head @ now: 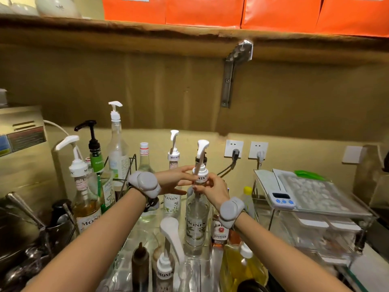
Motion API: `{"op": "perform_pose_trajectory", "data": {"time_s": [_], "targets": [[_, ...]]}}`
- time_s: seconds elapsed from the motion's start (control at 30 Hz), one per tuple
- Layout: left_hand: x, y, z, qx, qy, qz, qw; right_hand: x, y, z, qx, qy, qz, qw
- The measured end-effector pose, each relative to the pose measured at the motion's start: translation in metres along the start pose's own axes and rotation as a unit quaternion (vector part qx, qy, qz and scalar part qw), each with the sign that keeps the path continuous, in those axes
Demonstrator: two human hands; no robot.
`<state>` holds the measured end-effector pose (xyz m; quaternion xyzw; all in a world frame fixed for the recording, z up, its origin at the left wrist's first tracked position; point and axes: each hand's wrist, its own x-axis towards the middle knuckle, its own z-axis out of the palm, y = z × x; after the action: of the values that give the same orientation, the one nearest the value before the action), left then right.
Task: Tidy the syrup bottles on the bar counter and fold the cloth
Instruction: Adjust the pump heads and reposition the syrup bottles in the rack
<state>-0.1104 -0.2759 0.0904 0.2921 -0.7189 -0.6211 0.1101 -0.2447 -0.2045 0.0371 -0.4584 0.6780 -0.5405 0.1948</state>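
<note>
Seen from above and behind, two bare forearms reach forward over a crowded bar counter (147, 228), each wrist wearing a grey band. Both hands meet at the neck of a clear Monin syrup bottle (196, 220) standing upright near the middle of the counter. The right hand (214, 190) curls its fingers and thumb around the bottle's white pump collar (200, 175), pinching it from the right. The left hand (174, 180) comes in from the left with fingers stretched out fairly straight, its fingertips touching the same collar. The white pump spout (202, 145) rises above both hands. Other pump bottles stand around it: a second Monin bottle (172, 199) just behind the left hand, an amber-filled one (85, 205) at far left, and a tall clear one (117, 152) by the wall. A Jim Beam bottle (220, 232) stands just right of the held bottle, below the right wrist. A clear rack (311, 216) with a white timer (282, 199) sits at right. No cloth can be made out.
</note>
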Motion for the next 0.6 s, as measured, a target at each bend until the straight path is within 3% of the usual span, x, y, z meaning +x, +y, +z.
{"op": "perform_pose_trajectory", "data": {"time_s": [0.33, 0.6], "targets": [[0.013, -0.036, -0.003, -0.034, -0.041, -0.018, 0.998, 0.0, 0.028, 0.018, 0.011, -0.021, 0.049, 0.998], [0.023, -0.068, 0.0, -0.057, -0.028, -0.052, 0.997, 0.0, 0.054, 0.026, -0.027, -0.06, 0.084, 0.994]]}}
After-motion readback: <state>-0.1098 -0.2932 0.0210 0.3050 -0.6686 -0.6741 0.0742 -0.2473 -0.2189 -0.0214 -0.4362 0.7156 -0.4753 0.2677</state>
